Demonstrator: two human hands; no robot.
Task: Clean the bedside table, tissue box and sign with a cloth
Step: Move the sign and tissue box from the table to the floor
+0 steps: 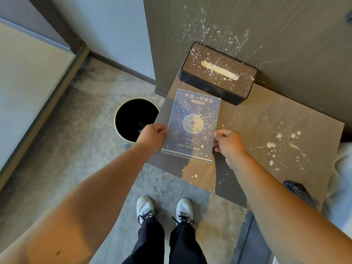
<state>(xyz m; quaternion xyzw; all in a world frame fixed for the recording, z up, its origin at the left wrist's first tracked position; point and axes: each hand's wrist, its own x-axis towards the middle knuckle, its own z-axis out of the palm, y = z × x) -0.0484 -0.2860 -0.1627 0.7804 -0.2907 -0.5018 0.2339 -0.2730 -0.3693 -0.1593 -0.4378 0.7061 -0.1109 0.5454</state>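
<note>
A clear acrylic sign (pixel 192 122) with a dark blue printed card, speckled with white spots, is held tilted above the left part of the brown bedside table (pixel 276 121). My left hand (pixel 152 136) grips its left edge and my right hand (pixel 227 142) grips its right edge. A dark brown tissue box (pixel 217 73) with a slot on top stands at the back of the table against the wall panel, also spattered white. White splashes cover the table's right side. No cloth is in view.
A round black waste bin (pixel 136 119) stands on the carpet left of the table. The grey wall panel (pixel 247 25) behind the table is spattered white. A dark object (pixel 297 189) lies at the table's right front edge. My feet in white shoes (pixel 163 208) are below.
</note>
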